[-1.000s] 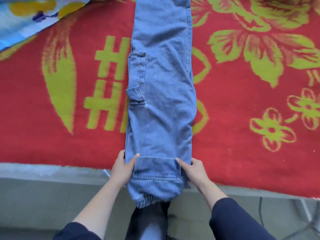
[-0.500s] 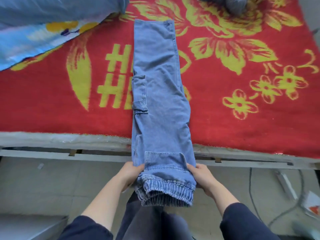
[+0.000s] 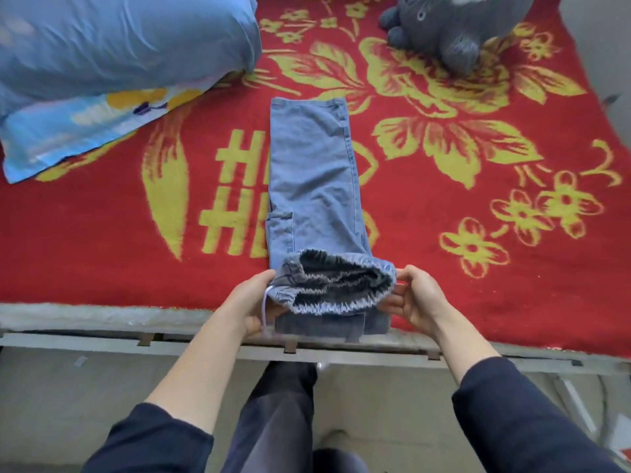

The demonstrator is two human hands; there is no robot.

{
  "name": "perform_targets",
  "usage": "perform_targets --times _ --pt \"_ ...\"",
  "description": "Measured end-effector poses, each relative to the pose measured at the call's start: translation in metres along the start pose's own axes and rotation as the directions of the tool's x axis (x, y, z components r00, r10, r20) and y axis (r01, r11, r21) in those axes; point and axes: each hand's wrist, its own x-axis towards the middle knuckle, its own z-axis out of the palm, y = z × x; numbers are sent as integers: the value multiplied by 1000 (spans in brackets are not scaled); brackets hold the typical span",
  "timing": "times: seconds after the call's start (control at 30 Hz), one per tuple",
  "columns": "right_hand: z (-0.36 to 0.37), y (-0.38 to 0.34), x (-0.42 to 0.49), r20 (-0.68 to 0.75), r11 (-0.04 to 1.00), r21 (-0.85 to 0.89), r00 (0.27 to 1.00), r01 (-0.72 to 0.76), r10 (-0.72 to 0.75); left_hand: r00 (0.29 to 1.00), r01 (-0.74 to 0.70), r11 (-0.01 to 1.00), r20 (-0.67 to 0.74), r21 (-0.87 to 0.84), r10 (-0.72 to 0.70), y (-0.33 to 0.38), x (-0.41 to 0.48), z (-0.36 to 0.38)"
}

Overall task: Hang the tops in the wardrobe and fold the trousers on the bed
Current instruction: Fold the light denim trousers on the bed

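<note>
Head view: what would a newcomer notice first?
The blue jeans lying lengthwise on the red, yellow-flowered blanket, with the left hand and right hand gripping their elastic cuffs at the near edge. A blue pillow sits far left, a grey plush toy far right.

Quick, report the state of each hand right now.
Left hand: closed, gripping the left side of the lifted cuff end of the jeans.
Right hand: closed, pinching the right side of the same end.
</note>
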Motion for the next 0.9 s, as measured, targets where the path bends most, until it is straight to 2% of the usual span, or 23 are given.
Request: perform_targets --times 0.1,0.23,0.37,0.6,0.73,0.77,0.8,0.83,0.9 --pt "18 -43 41 -29 997 -34 997 75 -76 1000 -7 998 -30 -64 6 49 40 8" --pt "50 -102 105 -83 971 -158 978 178 -192 1000 11 1000 8 6 -12 119 99 19" --pt "68 -165 166 -122 954 -175 956 244 -267 999 -27 996 39 89 24 194 148 29" --pt "97 -282 250 -122 913 -166 911 373 -394 971 -236 963 75 132 228 335 210 57" --pt "114 -311 291 -93 874 -169 875 456 -474 912 -410 911 37 37 409 373 244 65" --pt "117 -305 298 -71 868 -217 880 447 -470 891 -453 887 19 83 453 367 256 66" --pt "118 -293 306 -44 846 -303 880 439 -473 857 -505 836 6 216 516 354 268 65" --pt "118 -275 310 -9 789 -440 876 430 -482 816 -538 732 39 418 577 332 279 62" --pt "115 -226 311 85 559 -734 870 385 -486 787 -504 396 220 767 576 271 296 52"
